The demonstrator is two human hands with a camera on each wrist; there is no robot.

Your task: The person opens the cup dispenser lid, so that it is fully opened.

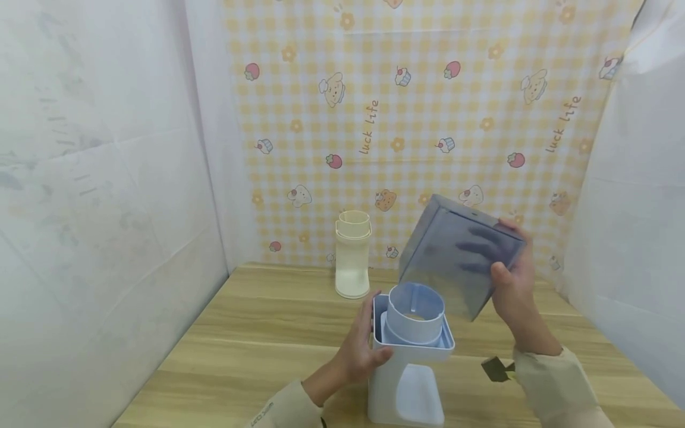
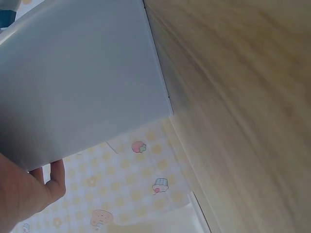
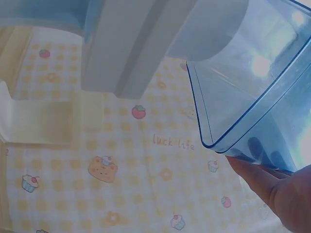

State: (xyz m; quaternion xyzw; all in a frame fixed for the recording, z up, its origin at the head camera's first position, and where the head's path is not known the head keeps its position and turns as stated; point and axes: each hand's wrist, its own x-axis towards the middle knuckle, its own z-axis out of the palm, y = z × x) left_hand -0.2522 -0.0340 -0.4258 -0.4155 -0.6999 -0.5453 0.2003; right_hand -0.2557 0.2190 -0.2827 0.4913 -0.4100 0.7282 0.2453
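A pale blue-white dispenser base [image 1: 382, 380] with a round collar [image 1: 416, 315] on top stands upright near the table's front. My left hand [image 1: 355, 351] grips its upper left side, thumb at the front and fingers toward the back. In the left wrist view, the base's flat side panel [image 2: 82, 82] hides part of that hand [image 2: 29, 194]. To the upper right of the collar, my right hand [image 1: 516, 285] holds a see-through blue container [image 1: 449, 255], tilted in the air. Its fingers show through the wall; the thumb lies on the near side. The container's rim [image 3: 209, 144] shows in the right wrist view.
Farther back on the wood-grain table [image 1: 257, 333], a cream dispenser body [image 1: 352, 261] stands upright near the checked curtain [image 1: 299, 119]. White cloth walls [image 1: 107, 178] close off both sides. A small dark piece [image 1: 496, 370] is beside my right sleeve.
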